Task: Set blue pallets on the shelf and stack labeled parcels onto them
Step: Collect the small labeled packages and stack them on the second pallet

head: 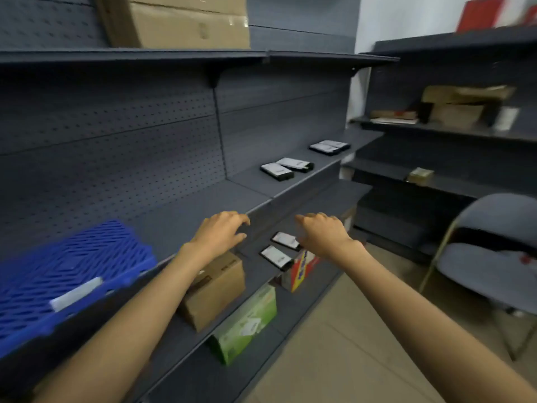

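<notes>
Left hand (220, 231), right hand (322, 235): empty, fingers loosely curled, near labeled parcels (276, 255).
Hazard: blue pallet (72, 271) sits at shelf (186, 210) front edge; forearm knock may tip it.

The shelf (186, 205) looks like matt dark-grey metal with a perforated back panel, the blue pallet (66, 269) at lower left is ribbed plastic, and the brown box (215, 289) mid-frame is plain matt cardboard.

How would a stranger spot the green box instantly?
Find the dark shelving unit along the left wall and go to its lowest visible tier. The green box lies there, just below the brown carton. It is the only green item, with a white label; beyond it sits a red and yellow box.
</notes>
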Available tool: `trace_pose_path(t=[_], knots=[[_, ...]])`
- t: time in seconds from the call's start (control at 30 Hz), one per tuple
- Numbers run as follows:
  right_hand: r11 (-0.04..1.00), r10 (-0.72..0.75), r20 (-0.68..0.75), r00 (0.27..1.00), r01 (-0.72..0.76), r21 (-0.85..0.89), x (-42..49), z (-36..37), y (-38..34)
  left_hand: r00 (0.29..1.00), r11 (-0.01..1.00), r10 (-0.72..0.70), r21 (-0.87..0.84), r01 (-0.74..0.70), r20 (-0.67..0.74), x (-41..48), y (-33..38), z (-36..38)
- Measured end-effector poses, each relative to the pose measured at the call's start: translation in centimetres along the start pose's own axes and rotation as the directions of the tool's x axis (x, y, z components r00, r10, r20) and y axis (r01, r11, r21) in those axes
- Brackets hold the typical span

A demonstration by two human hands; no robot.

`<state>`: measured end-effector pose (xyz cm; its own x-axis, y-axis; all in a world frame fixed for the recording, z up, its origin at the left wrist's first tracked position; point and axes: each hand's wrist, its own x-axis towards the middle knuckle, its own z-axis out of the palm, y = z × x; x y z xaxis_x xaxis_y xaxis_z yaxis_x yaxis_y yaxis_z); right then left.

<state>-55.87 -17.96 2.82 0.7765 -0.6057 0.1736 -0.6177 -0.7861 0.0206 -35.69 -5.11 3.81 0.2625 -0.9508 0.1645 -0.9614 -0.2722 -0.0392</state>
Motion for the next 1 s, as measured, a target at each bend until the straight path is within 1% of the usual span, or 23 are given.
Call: trace_pose_path(t=[0.17,0.23,0.33,0.43,0.57,0.67,0.8,1.0], knots=[[0.991,0.128,0.026,0.991,-0.126,-0.041,-1.9,-0.4,13.4,0.992,0.992,0.122,-0.037,-0.123,-0.025,9.1,11.4,1.5],[0.984,0.175,0.024,0.984,-0.174,-0.042,-2.4,-0.5,17.8,0.988,0.986,0.151,-0.061,-0.153,-0.033,12.1,15.3,2.2],[0.979,0.203,0.022,0.979,-0.203,-0.028,-2.8,-0.7,22.7,0.985,0.982,0.171,-0.080,-0.173,-0.030,15.5,19.6,3.4],[0.979,0.205,0.021,0.979,-0.205,-0.014,-2.2,-0.1,25.9,0.985,0.980,0.173,-0.095,-0.174,-0.020,18.3,21.7,4.4],[0.981,0.196,0.047,0.979,-0.196,-0.005,0.8,1.4,28.4,0.989,0.985,0.144,-0.096,-0.146,-0.027,22.4,21.7,5.3],[0.988,0.155,0.063,0.986,-0.154,-0.010,4.5,3.0,29.3,0.994,0.991,0.103,-0.085,-0.105,-0.029,25.8,20.4,6.4],[0.995,0.098,0.045,0.994,-0.097,-0.014,11.2,4.8,31.0,0.998,0.996,0.054,-0.075,-0.055,-0.021,31.5,18.1,8.0],[0.998,0.029,0.080,0.996,-0.025,-0.050,23.2,5.2,33.6,0.998,0.993,-0.066,-0.104,0.063,-0.024,40.7,13.4,9.2]])
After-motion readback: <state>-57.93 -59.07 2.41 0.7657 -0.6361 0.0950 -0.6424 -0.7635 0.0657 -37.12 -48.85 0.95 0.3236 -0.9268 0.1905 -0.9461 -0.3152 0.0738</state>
